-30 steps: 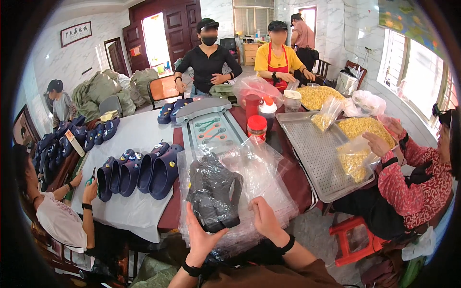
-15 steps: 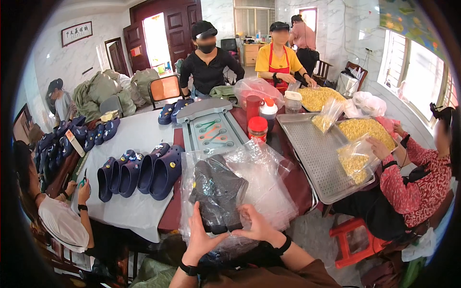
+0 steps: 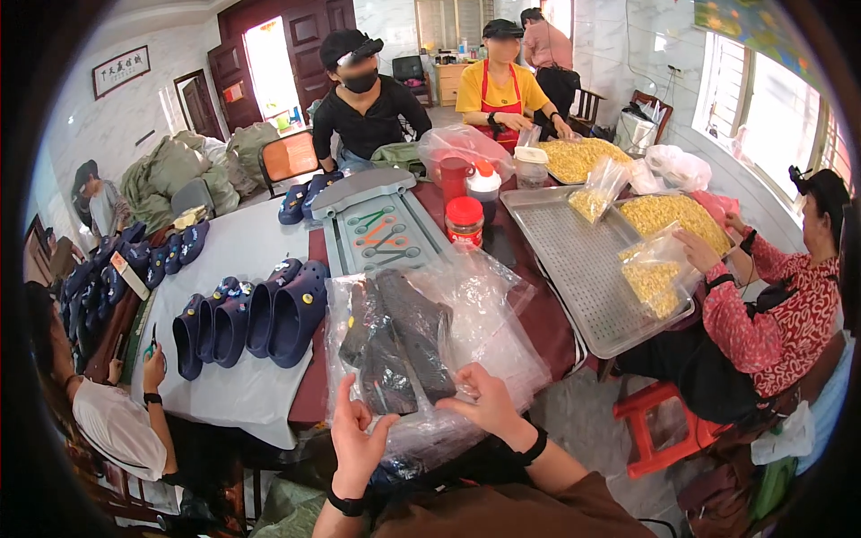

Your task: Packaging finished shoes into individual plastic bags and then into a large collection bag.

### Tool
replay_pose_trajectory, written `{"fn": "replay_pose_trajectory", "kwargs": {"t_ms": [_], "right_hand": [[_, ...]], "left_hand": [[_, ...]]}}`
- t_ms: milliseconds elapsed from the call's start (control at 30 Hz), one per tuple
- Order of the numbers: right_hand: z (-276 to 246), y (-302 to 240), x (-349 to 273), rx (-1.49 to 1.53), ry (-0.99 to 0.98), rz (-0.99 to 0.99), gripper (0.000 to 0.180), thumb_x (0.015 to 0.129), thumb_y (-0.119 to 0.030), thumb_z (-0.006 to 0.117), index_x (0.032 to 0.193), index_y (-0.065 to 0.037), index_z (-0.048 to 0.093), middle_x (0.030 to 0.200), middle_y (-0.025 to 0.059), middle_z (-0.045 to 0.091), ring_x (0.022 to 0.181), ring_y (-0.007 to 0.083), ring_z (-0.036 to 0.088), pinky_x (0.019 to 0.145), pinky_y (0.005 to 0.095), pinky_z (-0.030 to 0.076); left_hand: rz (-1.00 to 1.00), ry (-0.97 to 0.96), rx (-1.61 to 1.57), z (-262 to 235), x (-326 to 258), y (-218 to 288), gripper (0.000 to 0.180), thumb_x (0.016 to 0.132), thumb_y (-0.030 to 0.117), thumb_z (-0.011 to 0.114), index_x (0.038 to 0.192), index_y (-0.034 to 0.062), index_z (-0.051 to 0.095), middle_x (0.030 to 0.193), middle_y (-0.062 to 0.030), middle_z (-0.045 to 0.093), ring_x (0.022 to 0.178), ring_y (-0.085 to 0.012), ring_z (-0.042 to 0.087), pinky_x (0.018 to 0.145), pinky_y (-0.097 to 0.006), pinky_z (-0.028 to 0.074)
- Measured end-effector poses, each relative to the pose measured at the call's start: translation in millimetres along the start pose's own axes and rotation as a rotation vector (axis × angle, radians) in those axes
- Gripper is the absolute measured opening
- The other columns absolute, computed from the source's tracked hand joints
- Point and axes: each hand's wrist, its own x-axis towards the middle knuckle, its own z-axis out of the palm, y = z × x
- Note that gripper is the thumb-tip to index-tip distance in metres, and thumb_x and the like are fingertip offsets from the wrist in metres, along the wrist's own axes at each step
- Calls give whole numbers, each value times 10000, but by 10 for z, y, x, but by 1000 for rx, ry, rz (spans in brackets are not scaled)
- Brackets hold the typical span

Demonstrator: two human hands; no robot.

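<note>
In front of me on the table lies a clear plastic bag [image 3: 489, 323] with dark clogs [image 3: 399, 345] inside it, one turned partly over the other. My left hand [image 3: 359, 439] is at the bag's near left corner, thumb and fingers apart, with no grip on the plastic visible. At the near right side, my right hand [image 3: 489, 403] has its thumb and bent fingers on the plastic beside the clogs' ends, gripping a fold of it. To the left, several navy clogs [image 3: 300, 314] stand on a white sheet [image 3: 247, 403].
Beyond the bag sits a grey board with printed shapes [image 3: 386, 238], and a red-lidded jar [image 3: 465, 220]. At right is a perforated metal tray [image 3: 574, 260] near yellow pieces in bags. People sit on both sides and opposite. A red stool [image 3: 664, 430] stands at lower right.
My hands have moved apart, the left drawing back from the clogs and the right shifting slightly right and up. Inside the bag the clogs show more separately. The view has turned slightly.
</note>
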Motion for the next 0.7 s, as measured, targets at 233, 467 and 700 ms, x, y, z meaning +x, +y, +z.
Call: {"fn": "replay_pose_trajectory", "kwargs": {"t_ms": [233,467,700], "right_hand": [[-52,-166,2,-221,-37,-95,617,767,-376,889,1192,-87,548,938,111,644,815,293,667,724,377,536],[-46,-479,38,-347,-31,-270,1116,696,-315,909,1594,-123,275,1276,180,544,1098,407,578,900,454,512],[-3,-301,92,-189,-143,-259,1114,694,-342,924,1580,-103,293,1389,216,550,1243,426,567,997,438,498]], "left_hand": [[-41,31,4,85,10,26,930,686,76,907,1476,-4,422,681,5,360,603,-118,368,569,-282,350],[-38,-86,75,223,-113,-154,1030,637,88,947,1510,-16,410,665,27,382,600,-81,380,542,-244,346],[27,-85,-38,241,-129,19,715,780,-1,826,1433,25,536,606,33,367,567,-56,361,540,-229,340]]}}
